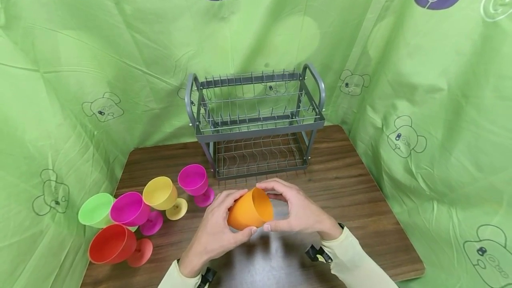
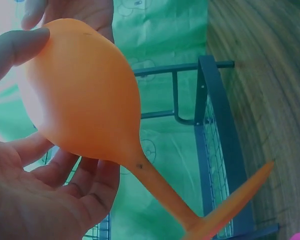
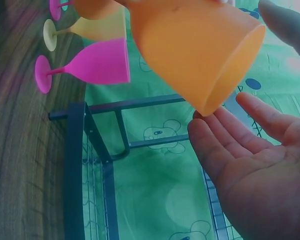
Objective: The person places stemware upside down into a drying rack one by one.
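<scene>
Under the grip spreads a brown table (image 1: pixel 352 181) with streaked wood grain, catching a pale glare on the near side of the hands. Green cloth (image 1: pixel 140 34) hangs in folds beyond the grip and to both sides of it, printed with outlined bear heads and, higher up, purple blobs.

The left hand (image 1: pixel 218 226) grips the orange goblet (image 1: pixel 242 212), fingers curled round its bowl and thumb up by the rim. The right hand (image 1: pixel 298 210) is spread at the goblet's mouth, its fingers loosely extended and meeting the rim, not wrapped round it. The goblet sits tilted between the two hands, mouth toward the right one. Its bowl is smooth, rounded and plastic-looking, narrowing to a slim stem and a flat disc foot; a small dark mark shows near the stem's top.

Just beyond the grip stands a two-tier rack (image 1: pixel 260 132), its grey frame flat-barred with curved tube handles, its shelves thin shiny wire, wavy on the lower tier.

Left of the grip are more smooth, stemmed cups: a magenta cup (image 1: pixel 193 180) nearest the rack, then a yellow cup (image 1: pixel 160 193), a second magenta cup (image 1: pixel 129 209), a green cup (image 1: pixel 96 210) and, nearest the wearer, a red cup (image 1: pixel 112 243). Cream sleeves (image 1: pixel 356 257) cover both forearms.
</scene>
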A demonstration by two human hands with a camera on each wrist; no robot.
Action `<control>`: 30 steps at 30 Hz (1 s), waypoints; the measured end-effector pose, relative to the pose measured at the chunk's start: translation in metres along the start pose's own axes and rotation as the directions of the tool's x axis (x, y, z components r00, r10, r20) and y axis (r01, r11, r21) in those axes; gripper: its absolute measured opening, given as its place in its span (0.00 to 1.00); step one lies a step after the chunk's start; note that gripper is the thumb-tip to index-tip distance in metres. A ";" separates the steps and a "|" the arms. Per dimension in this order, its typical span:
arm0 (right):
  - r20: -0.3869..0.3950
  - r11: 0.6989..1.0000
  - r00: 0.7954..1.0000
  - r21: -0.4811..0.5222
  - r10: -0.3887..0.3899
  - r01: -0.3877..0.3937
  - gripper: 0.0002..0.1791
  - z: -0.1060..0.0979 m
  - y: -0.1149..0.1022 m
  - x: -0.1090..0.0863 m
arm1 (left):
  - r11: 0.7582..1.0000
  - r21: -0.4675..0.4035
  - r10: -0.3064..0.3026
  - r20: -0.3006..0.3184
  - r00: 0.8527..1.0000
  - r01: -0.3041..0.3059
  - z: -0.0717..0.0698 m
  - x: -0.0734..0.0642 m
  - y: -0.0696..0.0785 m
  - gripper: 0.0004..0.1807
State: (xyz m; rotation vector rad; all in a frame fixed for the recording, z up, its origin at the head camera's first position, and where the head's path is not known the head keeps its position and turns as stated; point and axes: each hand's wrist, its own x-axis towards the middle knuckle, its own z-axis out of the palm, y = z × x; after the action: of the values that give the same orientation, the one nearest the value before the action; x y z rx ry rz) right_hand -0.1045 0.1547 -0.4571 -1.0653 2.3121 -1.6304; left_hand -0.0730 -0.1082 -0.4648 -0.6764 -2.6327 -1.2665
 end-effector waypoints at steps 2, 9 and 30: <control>0.001 1.000 1.000 -0.018 -0.004 0.004 0.45 0.002 0.001 0.000 | 1.000 -0.011 0.005 0.010 1.000 -0.005 0.002 0.000 0.000 0.46; -0.018 0.999 1.000 -0.037 0.005 -0.006 0.45 0.004 0.003 0.000 | 1.000 -0.012 0.011 0.011 1.000 -0.011 0.007 0.001 0.000 0.47; -0.079 0.998 0.995 0.016 0.063 -0.062 0.44 0.007 0.002 0.001 | 1.000 -0.005 0.023 -0.001 1.000 -0.023 0.003 0.003 -0.001 0.47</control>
State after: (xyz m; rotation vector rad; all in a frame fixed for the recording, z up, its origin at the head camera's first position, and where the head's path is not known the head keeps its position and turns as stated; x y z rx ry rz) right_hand -0.1024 0.1488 -0.4614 -0.9320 2.3540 -1.6928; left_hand -0.0755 -0.1054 -0.4666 -0.7050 -2.6138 -1.2668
